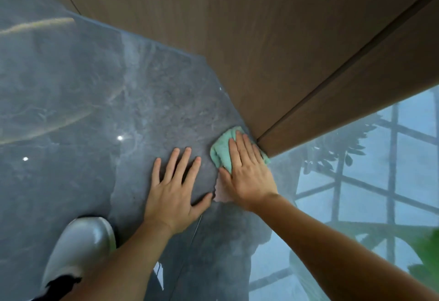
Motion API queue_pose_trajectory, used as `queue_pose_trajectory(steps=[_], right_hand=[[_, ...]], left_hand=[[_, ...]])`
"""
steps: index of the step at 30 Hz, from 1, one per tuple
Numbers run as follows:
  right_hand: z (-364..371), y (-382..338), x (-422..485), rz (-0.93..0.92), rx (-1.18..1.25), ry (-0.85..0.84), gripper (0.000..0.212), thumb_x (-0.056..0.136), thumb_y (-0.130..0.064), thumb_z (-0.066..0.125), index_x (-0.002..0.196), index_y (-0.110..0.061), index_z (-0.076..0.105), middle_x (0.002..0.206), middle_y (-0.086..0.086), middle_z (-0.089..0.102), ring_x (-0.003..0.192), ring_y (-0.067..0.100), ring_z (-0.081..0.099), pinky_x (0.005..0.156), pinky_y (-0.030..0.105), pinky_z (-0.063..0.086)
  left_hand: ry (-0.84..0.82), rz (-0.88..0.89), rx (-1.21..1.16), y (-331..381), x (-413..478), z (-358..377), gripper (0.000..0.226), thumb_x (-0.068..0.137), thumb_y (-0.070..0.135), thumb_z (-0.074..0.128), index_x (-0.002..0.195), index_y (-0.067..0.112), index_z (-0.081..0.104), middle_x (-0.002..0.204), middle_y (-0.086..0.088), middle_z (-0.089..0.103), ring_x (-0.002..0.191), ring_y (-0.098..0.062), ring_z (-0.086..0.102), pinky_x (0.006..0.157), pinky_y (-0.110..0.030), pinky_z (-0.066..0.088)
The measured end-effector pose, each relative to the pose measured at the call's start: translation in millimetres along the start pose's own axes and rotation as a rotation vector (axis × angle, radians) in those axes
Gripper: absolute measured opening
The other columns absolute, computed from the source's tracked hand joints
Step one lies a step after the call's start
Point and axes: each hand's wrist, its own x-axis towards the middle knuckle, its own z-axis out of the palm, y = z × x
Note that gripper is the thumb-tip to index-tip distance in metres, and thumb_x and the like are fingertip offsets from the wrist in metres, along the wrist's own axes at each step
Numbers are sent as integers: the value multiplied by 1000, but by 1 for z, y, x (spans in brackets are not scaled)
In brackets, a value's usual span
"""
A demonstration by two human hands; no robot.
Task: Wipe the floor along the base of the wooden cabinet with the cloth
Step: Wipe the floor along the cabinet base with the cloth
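Observation:
A green cloth (222, 150) lies bunched on the glossy grey marble floor (147, 110), right against the bottom corner of the wooden cabinet (273, 51). My right hand (247, 172) lies flat on top of the cloth, fingers pointing at the cabinet base and pressing it down. A pale pink edge of the cloth shows under the wrist. My left hand (174, 189) rests flat on the bare floor just left of the cloth, fingers spread, holding nothing.
A grey shoe (78, 248) stands on the floor at the lower left. The floor to the right reflects a window grid (368, 182) and plants. A green leaf (427, 255) shows at the right edge. A dark vertical seam (344, 63) splits the cabinet panels.

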Motion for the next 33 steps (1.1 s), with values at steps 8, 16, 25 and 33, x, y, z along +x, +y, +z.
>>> queue_pose_trajectory(steps=[8,16,25,33], right_hand=[[-20,-35,111,12,51,32,76,100,-50,28,154,0,6,164,21,-3,153,33,-4,125,42,0],[-17,-27,96,-119,17,109,71,100,-48,33,153,-3,19,165,17,8,153,28,4,125,39,3],[26,90,-86,-197,-93,27,70,100,-49,28,154,-5,21,164,16,14,153,31,9,125,43,7],[-3,239,-52,599,119,258,69,100,-44,27,154,-4,15,165,16,7,153,32,5,125,45,7]], left_hand=[[92,-4,-12,-1,2,8,85,84,72,40,152,22,34,166,-7,31,156,-28,23,122,-62,19],[134,33,46,-2,0,14,82,90,69,31,149,13,40,162,-15,36,153,-34,28,120,-63,22],[-33,-339,-166,79,6,-13,82,85,43,63,148,-2,37,163,-26,26,152,-49,15,116,-74,13],[-73,-424,-197,141,18,14,97,84,57,53,154,-2,20,164,-35,8,149,-60,1,115,-77,2]])
